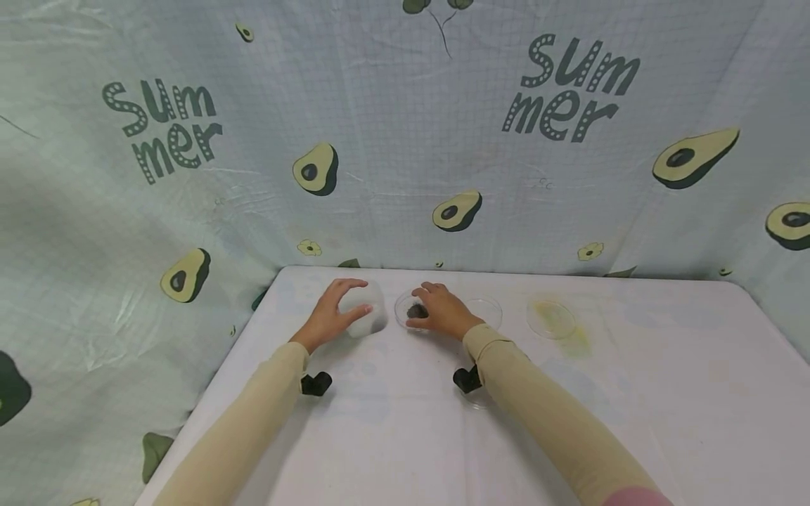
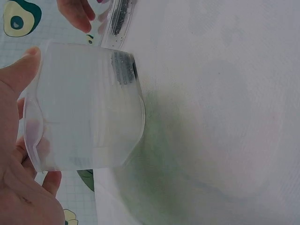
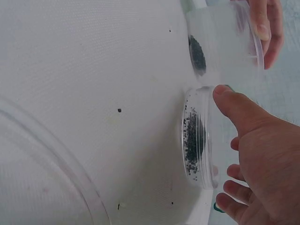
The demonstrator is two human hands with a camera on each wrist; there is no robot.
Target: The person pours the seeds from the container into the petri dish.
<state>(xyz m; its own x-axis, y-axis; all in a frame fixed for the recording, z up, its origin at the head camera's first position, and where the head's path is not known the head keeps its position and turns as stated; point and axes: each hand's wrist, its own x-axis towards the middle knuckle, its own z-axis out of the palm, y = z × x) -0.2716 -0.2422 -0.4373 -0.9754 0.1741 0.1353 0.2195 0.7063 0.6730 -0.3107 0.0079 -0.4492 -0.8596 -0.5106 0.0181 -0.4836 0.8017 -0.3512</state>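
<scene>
My left hand (image 1: pixel 333 313) spans a translucent plastic tub (image 1: pixel 363 309) near the table's back edge, thumb and fingers at opposite sides of its rim. In the left wrist view, a patch of dark granules (image 2: pixel 123 68) shows through the tub's wall near its base. Beside the tub is a round, clear petri dish (image 3: pixel 194 140) with dark granules in it. My right hand (image 1: pixel 445 311) is over this dish, thumb and fingers spread and loosely bent. In the right wrist view, the thumb tip overlaps the dish's upper corner, while the other fingertips show a small gap from it.
Right of the dish, a clear round dish (image 1: pixel 486 314) lies partly behind my right hand. Farther right is another clear dish (image 1: pixel 552 320), and a clear rim (image 1: pixel 479 402) shows below my right wrist. A few dark crumbs (image 3: pixel 119 110) dot the white tablecloth (image 1: pixel 405 450). A printed curtain (image 1: pixel 392 140) hangs behind.
</scene>
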